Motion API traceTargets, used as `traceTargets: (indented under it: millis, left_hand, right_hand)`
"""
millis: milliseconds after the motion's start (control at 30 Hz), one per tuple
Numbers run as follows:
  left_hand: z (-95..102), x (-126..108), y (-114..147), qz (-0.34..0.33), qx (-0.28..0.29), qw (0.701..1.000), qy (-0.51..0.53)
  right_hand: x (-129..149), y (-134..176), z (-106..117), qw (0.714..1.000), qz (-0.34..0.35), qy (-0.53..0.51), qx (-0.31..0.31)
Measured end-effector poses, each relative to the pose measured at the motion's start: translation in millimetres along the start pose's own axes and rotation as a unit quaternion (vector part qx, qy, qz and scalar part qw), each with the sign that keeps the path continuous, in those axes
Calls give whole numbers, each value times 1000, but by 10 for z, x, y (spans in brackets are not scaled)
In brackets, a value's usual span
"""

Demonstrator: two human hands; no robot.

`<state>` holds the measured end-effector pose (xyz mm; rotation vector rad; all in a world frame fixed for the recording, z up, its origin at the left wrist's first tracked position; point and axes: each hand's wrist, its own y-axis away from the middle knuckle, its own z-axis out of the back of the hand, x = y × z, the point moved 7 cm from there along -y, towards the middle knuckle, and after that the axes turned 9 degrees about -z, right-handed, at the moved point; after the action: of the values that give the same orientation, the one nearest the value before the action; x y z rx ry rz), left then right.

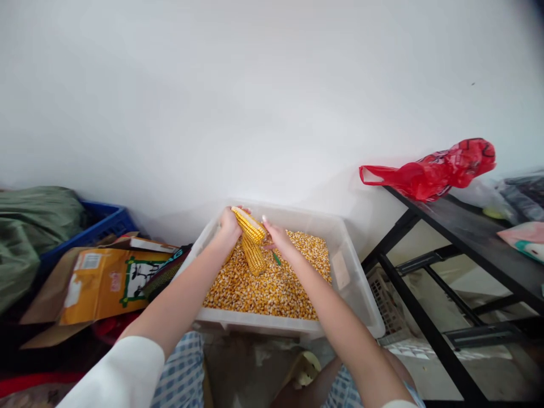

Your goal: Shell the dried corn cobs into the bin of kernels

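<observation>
My left hand is closed around the upper end of a yellow corn cob, which tilts down to the right above a plastic bin. A pale strip without kernels runs along this cob. My right hand is closed at its lower right end, thumb up. Just below, a second corn cob slants over the loose kernels; its upper end is hidden behind the first. A small green thing shows under my right hand; whether I hold it cannot be told. The translucent bin surrounds the kernels.
A white wall rises behind the bin. On the left are a yellow cardboard box and a blue crate with green cloth. A black-framed table on the right carries a red plastic bag.
</observation>
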<state>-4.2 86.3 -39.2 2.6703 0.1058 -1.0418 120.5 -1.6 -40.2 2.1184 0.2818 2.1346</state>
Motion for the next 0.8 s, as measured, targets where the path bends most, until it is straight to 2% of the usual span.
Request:
traceTargets:
  millis: [100,167,233,333,400,467,567,667,733,800]
  left_hand:
    - [44,-60,-7,-14,2,999,-34]
    - [65,-75,7,-16,-3,999,-46]
    - [58,-76,22,-16,-2,998,-53]
    - [13,-66,29,-9,9,999,-36]
    - [-8,-70,24,-8,14,1000,-21]
    - [-6,-79,21,-11,15,1000,-23]
    - [19,-78,33,-14,14,999,-43]
    - [33,-50,49,-10,10,999,-52]
    - [25,-21,46,1,9,999,-41]
    - [15,-11,28,8,10,999,-30]
  right_hand:
    - [15,40,-117,998,29,37,47]
    - [-15,28,-163,998,39,33,42]
    - [-49,-8,-148,999,34,14,8]
    - [-86,-45,-8,996,0,-45,-73]
    - [-80,-35,73,992,-17,-74,-97]
    - [-66,-18,67,995,-25,-67,-72]
    - [-80,-4,-32,1000,-16,-3,-20]
    - [-138,-29,-51,999,-9,20,-43]
    - [-180,-46,-5,997,-30,-24,-74]
    - [-175,-44,-4,995,-48,-63,-59]
